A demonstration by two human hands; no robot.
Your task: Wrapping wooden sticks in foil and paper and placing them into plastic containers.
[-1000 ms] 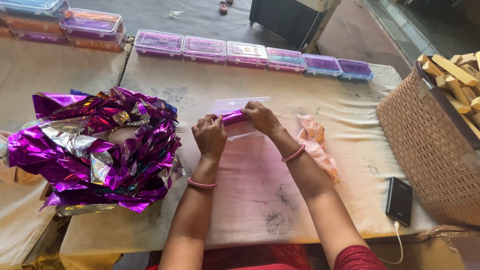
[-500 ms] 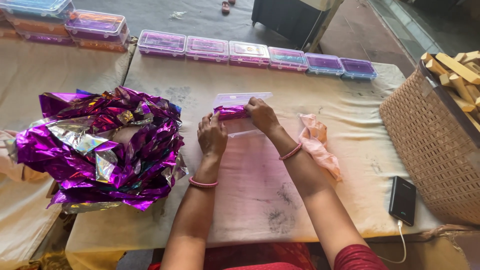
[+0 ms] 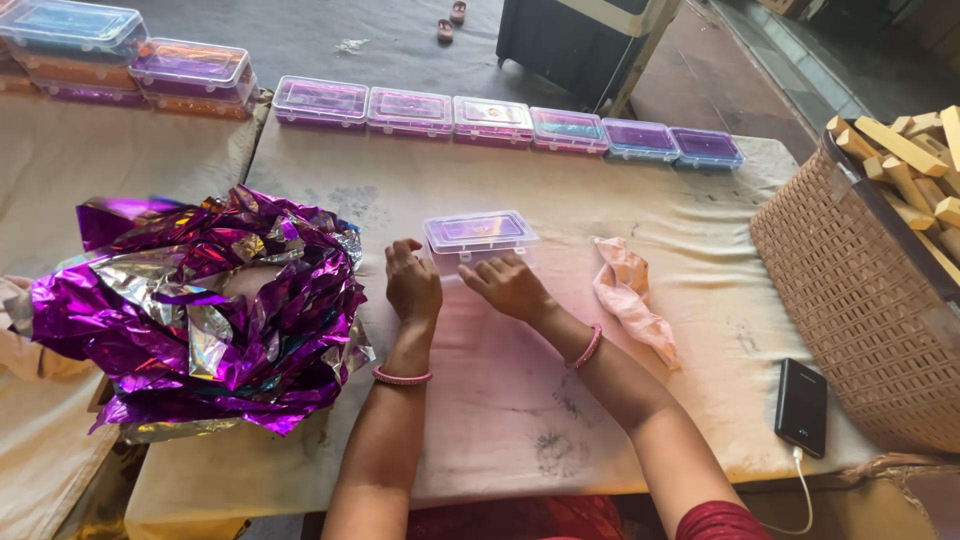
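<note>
clear glossy plastic box [image 3: 480, 236]; crinkled shiny purple foil [image 3: 200, 310]; matt stained cloth tabletop [image 3: 500, 400]; woven basket [image 3: 860, 300] right.

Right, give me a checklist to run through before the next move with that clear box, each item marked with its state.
1. Both hands at the clear plastic box: ok, left hand beside its left end, right hand at its front edge.
2. Box lid closed and latched: cannot tell; the lid sits flat on top.
3. Box resting flat on the table cloth: ok.
4. Free gap in the row of filled boxes at the far edge: cannot tell.
5. Purple foil pile within the left hand's reach: ok.
6. Phone and pink cloth away from the hands: ok.
</note>
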